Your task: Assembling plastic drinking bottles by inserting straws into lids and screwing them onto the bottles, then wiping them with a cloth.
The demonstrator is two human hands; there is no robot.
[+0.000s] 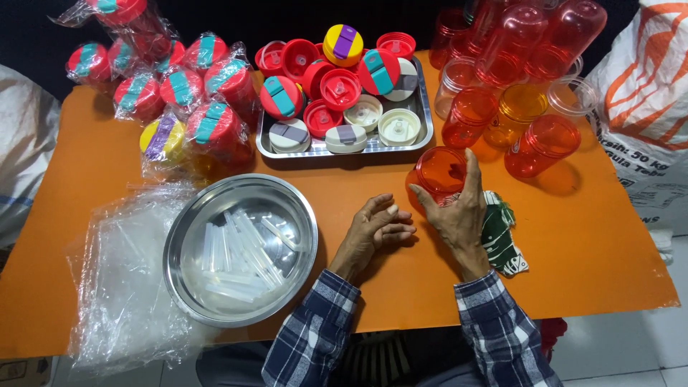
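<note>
Translucent orange plastic cup lies just right of frame centre on the orange table, mouth toward the camera. Right hand touches its rim, fingers open, not gripping. Left hand rests beside, loosely curled, empty. Judged: pick-up stage; next needs a firm grasp. Green-white cloth partly hidden under the right hand.

Orange surface fills the view. Behind it, the background is dark. White tiled floor shows at lower right. White woven sack stands at right edge. Lighting is even.
</note>
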